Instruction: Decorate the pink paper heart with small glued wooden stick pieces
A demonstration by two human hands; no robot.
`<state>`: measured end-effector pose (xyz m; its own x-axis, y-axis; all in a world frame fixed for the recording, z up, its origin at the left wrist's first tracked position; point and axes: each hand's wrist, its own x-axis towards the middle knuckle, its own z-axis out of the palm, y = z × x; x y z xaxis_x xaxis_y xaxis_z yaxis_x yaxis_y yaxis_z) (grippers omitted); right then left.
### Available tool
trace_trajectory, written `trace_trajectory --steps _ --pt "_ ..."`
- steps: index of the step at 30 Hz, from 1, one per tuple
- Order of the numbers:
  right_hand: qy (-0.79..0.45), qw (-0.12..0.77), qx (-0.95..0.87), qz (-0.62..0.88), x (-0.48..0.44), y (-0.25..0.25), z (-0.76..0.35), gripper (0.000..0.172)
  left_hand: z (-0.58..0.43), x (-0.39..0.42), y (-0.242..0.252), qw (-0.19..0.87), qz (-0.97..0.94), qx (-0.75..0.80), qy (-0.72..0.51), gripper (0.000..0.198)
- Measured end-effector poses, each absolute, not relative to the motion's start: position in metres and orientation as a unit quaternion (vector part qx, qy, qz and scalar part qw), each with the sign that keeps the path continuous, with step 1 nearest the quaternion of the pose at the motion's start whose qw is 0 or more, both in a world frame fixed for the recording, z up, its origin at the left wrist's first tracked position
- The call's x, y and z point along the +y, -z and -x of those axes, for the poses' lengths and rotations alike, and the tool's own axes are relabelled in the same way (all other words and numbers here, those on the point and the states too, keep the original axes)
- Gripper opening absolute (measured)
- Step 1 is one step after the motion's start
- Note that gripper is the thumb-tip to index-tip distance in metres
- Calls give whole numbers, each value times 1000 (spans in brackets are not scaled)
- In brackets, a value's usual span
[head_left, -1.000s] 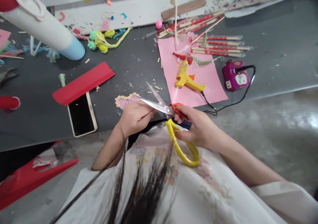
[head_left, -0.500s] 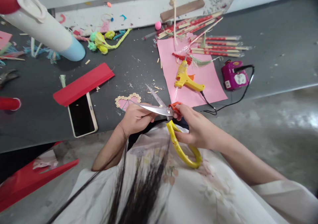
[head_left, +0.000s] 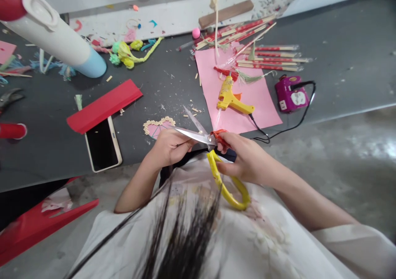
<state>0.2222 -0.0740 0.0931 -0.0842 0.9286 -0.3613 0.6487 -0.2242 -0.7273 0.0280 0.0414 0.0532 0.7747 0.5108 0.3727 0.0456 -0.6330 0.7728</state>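
Note:
My right hand [head_left: 250, 157] grips a pair of scissors [head_left: 193, 136] by its yellow and orange-red handles. The blades stand apart and point left over the table's front edge. Behind the near blade, my left hand [head_left: 170, 147] is closed in a pinch; what its fingers hold is mostly hidden. A tiny pale bit [head_left: 200, 132] shows between the blades, close to those fingertips. Just beyond the left hand lies a pink heart-shaped piece [head_left: 154, 129], its upper edge lined with small pale discs. Short pale stick bits [head_left: 194, 109] are scattered beyond the scissor tips.
A yellow glue gun [head_left: 230, 95] lies on pink paper [head_left: 262, 89], its cord running to a purple box [head_left: 292, 94]. Wrapped red-and-wood chopsticks [head_left: 269, 58] lie behind. At left are a phone [head_left: 103, 145], a red folded strip [head_left: 105, 106], pliers [head_left: 10, 97] and a bottle [head_left: 62, 40].
Both hands and the scissors stay almost in place, with the blades still apart. The hanging hair has swung slightly to the right.

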Motion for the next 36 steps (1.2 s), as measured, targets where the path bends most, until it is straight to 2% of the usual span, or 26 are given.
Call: trace_trajectory --steps 6,10,17,21,23,26,28,32,36 --pt "-436 157 -580 670 -70 -97 -222 28 -28 42 -54 402 -852 165 -293 35" --pt "-438 164 -572 674 -71 -96 -223 31 -28 44 -53 366 -868 164 -291 35" --pt "-428 169 -567 683 -76 -90 -222 32 -26 36 -52 196 -907 197 -318 27" --pt "-426 189 -566 680 -79 -87 -221 39 -27 24 -52 77 -915 221 -328 14" --pt "-428 201 -567 675 -80 -86 -222 45 -28 21 -50 61 -912 228 -336 14" --pt "-428 216 -576 662 -80 -86 -222 48 -31 19 -47 102 -901 235 -350 22" --pt "-422 224 -589 652 -81 -86 -222 45 -33 19 -45 145 -889 234 -365 26" --pt "-403 238 -613 636 -82 -86 -222 34 -35 21 -44 244 -867 228 -369 27" --pt "-398 240 -623 629 -83 -85 -222 35 -34 25 -46 295 -860 224 -352 26"
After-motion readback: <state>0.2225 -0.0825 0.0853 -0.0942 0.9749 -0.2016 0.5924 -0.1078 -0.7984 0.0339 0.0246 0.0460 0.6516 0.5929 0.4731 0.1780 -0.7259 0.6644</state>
